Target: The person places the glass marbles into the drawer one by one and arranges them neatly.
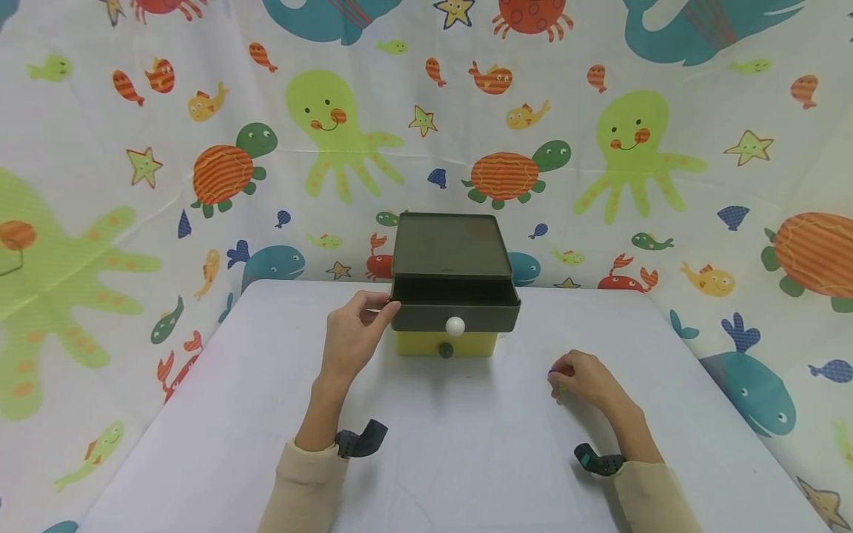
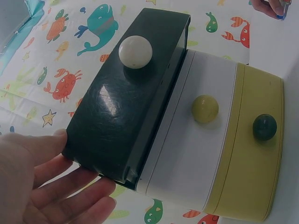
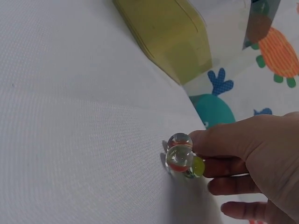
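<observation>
A small chest of drawers stands at the back of the table, its dark green top drawer [image 1: 420,318] pulled out. My left hand [image 1: 353,337] grips that drawer's left end, thumb [image 2: 51,142] at the front face and fingers round the edge. A white round knob [image 2: 135,52] sits on the drawer front. To the right, low over the table, my right hand [image 1: 586,377] pinches glass marbles [image 3: 179,157] in its fingertips. Two are clear with red inside; a yellow-green marble [image 3: 198,166] shows beside them.
Below the pulled-out drawer are a white drawer with a yellow knob [image 2: 205,108] and a yellow drawer [image 1: 476,344] with a dark green knob [image 1: 446,350]. A cloth [image 1: 400,163] printed with sea animals hangs behind the white table [image 1: 440,444].
</observation>
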Demonstrator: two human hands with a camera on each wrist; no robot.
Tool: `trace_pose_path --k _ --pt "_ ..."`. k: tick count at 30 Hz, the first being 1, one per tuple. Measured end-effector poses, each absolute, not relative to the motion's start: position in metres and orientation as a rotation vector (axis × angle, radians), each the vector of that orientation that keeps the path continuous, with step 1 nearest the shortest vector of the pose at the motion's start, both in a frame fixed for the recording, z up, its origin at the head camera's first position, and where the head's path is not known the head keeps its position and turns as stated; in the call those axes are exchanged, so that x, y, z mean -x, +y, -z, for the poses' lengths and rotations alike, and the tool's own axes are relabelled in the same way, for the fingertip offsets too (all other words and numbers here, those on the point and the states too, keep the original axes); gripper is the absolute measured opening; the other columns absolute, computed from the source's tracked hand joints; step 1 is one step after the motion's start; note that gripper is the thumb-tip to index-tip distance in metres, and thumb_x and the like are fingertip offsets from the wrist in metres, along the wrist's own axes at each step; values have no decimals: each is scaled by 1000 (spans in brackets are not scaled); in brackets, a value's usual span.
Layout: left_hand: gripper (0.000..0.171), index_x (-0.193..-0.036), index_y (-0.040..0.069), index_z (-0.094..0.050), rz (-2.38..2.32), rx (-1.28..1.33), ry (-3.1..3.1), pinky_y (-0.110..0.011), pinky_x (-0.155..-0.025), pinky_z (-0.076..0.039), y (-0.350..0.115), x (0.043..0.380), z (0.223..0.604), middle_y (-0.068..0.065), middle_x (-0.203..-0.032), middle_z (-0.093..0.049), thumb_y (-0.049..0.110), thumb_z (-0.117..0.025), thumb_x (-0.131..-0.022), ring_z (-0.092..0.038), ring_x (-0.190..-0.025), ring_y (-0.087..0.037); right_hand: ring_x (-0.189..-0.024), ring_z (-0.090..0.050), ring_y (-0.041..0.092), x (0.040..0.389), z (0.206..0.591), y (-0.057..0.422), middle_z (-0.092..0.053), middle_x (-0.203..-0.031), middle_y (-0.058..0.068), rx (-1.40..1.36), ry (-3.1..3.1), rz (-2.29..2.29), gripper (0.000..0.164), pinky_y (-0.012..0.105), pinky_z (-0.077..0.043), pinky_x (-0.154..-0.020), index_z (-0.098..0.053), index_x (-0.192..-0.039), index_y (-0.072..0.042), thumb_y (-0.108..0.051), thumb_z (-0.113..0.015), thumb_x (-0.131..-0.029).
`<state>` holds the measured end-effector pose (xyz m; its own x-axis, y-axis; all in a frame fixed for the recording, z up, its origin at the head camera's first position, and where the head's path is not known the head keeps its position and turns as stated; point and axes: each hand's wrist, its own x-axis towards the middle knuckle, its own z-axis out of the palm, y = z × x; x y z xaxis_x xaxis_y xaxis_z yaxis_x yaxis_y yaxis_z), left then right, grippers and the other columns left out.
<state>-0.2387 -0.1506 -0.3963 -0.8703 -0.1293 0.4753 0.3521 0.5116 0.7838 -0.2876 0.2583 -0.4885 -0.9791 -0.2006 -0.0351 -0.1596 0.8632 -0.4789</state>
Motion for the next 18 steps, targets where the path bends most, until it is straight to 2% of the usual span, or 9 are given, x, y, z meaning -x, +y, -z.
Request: trace_pose_path --k 8,18 --pt "33 -115 8 -69 1326 204 -2262 -41 -82 -62 -151 238 396 -10 -110 -76 32 -72 -94 -74 -90 -24 -81 -57 17 287 484 258 -67 -92 5 304 3006 731 20 35 -55 -78 -72 -102 -4 -22 -71 -93" --pt "32 -114 8 -69 1339 211 -2259 -40 -83 -62 -151 239 397 -8 -108 -76 33 -71 -94 -73 -90 -23 -88 -58 19 287 480 258 -67 -98 8 275 3015 761 24 37 -57 -81 -70 -107 -4 -24 -69 -94"
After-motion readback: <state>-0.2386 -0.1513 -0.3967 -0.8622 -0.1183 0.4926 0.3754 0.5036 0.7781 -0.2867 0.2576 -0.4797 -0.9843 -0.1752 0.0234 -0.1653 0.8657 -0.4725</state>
